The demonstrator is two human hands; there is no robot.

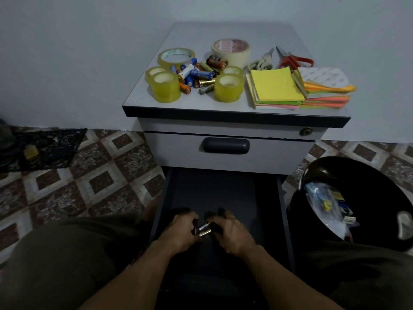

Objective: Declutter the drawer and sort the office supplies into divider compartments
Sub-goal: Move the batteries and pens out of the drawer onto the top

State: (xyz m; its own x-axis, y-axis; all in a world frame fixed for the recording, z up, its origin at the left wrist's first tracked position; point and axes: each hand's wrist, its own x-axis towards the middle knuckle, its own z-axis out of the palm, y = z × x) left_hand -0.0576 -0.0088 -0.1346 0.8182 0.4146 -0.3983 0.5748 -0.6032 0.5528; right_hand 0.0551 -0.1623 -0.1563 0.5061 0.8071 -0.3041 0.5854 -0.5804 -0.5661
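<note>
Both hands are down inside the open lower drawer [284, 211], a dark tray pulled out from under the cabinet, between the person's knees. The left hand [178, 230] has its fingers curled round two batteries [204, 229], which lie side by side with their metal ends pointing towards the right. The right hand [233, 234] sits just beside them with its fingers bent at the batteries' free ends; the dim light hides whether they grip anything, so I cannot tell. No dividers can be made out in the dark drawer.

The upper drawer, with its dark handle [226, 146], is closed. On the worktop [201, 106] above it lies a heap of mixed batteries [195, 74], ringed by a flat clear tape roll [176, 55], a wide masking tape roll [231, 51] and small yellow tape rolls to the left [165, 87] and right [229, 87] of the heap. Further right lie grey scissors [262, 61] and red scissors [293, 59], both behind a yellow sticky-note block [277, 86] and a fanned stack of coloured notes [325, 91].

A black bin [384, 186] stands on the tiled floor to the right of the drawer, holding wrappers and packaging [324, 201]
</note>
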